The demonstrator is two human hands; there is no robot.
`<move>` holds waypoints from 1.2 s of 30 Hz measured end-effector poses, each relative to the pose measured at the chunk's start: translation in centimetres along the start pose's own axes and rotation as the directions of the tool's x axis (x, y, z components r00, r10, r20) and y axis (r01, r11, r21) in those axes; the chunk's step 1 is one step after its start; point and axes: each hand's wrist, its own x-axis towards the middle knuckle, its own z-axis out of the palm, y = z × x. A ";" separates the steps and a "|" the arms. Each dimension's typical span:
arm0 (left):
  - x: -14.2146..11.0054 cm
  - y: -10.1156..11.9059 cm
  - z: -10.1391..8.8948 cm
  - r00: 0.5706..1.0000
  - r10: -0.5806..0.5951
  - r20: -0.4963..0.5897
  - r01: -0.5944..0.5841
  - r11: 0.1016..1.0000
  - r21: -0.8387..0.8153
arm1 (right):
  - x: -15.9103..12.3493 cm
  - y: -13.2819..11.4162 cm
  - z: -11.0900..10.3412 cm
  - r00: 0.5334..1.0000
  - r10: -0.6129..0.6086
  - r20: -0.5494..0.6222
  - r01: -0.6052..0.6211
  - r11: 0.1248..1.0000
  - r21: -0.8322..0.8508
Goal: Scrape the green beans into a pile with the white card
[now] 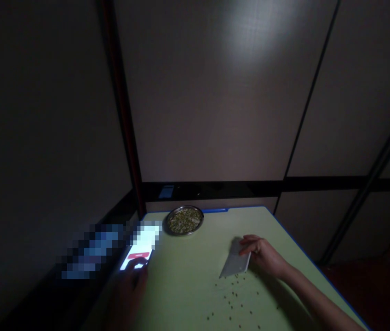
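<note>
At the left edge of the table, my left hand (134, 278) is closed round the lower end of a smartphone (146, 239). Its screen glows white with a red bar, and the upper part is blurred out. My right hand (266, 255) grips the upper right edge of a flat, pale grey rectangular piece (235, 262), tilted over the table; I cannot make out its exact kind. Small dark grains (232, 294) lie scattered just below and around its lower edge. Farther back stands a round metal plate (202, 219), filled with greenish and whitish grains (184, 219).
The light green table (181, 285) has a blue rim and a blue strip (215, 210) at its far edge. Behind it rise dark panelled cabinet doors (209, 101) with a glossy black band (243, 189). A wall (50, 115) closes off the left side. The room is dim.
</note>
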 end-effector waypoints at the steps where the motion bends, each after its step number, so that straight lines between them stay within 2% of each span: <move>1: 0.0 -0.1 0.2 0.999 -0.005 0.047 0.005 1.000 0.006 | -0.1 0.1 -0.2 1.000 0.007 -0.018 -0.007 1.000 0.001; 3: -0.1 -0.3 0.6 0.992 -0.022 0.122 0.019 0.999 0.031 | 0.0 0.3 -0.7 0.997 0.024 -0.073 -0.024 1.000 -0.001; 5: -0.2 -0.7 0.9 0.991 -0.032 0.133 0.023 0.997 0.070 | 0.5 0.5 -1.5 0.993 0.042 -0.110 -0.048 0.998 -0.046; 10: -0.3 -1.3 1.2 0.990 -0.010 0.143 -0.008 0.992 0.128 | 2.3 0.6 -3.4 0.987 0.113 -0.115 -0.143 0.941 -0.307; 14: -0.2 -0.6 0.8 0.989 -0.021 0.146 0.002 0.992 0.129 | 3.6 0.8 -3.1 0.975 0.175 -0.133 -0.215 0.887 -0.408; 18: 0.0 -0.1 0.5 0.987 -0.050 0.151 0.035 0.994 0.105 | 4.0 0.6 -2.3 0.974 0.211 -0.081 -0.224 0.844 -0.487; 22: 0.1 -0.3 0.7 0.987 -0.062 0.145 0.050 0.995 0.089 | 3.2 -0.6 -2.0 0.980 0.201 -0.013 -0.177 0.832 -0.526; 28: 0.3 -0.5 1.0 0.988 -0.053 0.146 0.037 0.994 0.107 | 0.4 -2.6 -1.9 0.980 0.192 0.041 -0.135 0.811 -0.569; 32: 0.5 -0.8 1.3 0.991 -0.023 0.132 0.008 0.993 0.118 | -1.3 -3.9 -1.9 0.981 0.185 0.063 -0.114 0.804 -0.584; 36: 0.7 -1.1 1.4 0.986 -0.002 0.165 -0.020 0.992 0.128 | -1.9 -5.1 -2.5 0.980 0.191 0.057 -0.124 0.808 -0.576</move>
